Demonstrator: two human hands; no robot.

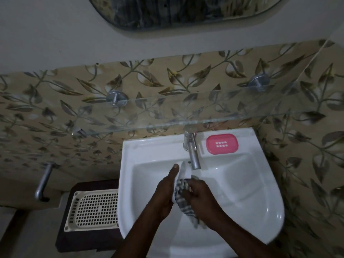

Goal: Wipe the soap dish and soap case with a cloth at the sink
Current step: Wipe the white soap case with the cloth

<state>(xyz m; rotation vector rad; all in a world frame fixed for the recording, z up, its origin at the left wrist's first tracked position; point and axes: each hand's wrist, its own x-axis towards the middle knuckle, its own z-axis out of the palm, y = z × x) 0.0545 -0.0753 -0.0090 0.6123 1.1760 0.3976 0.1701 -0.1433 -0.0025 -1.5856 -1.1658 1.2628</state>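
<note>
Over the white sink [260, 183] my left hand [165, 190] grips a pale white item [185, 169], likely the soap case, mostly hidden. My right hand [201, 194] presses a dark checked cloth [183, 198] against it; the cloth's tail hangs down into the basin. Both hands sit just below the chrome tap [193, 155]. A pink slotted soap dish [221, 144] lies on the sink's back ledge, right of the tap, untouched.
A glass shelf [167, 116] on metal brackets juts out above the tap. A cream perforated basket [95, 209] rests on a dark stand left of the sink. A metal handle [43, 181] sticks out of the leaf-patterned wall at left. A mirror hangs above.
</note>
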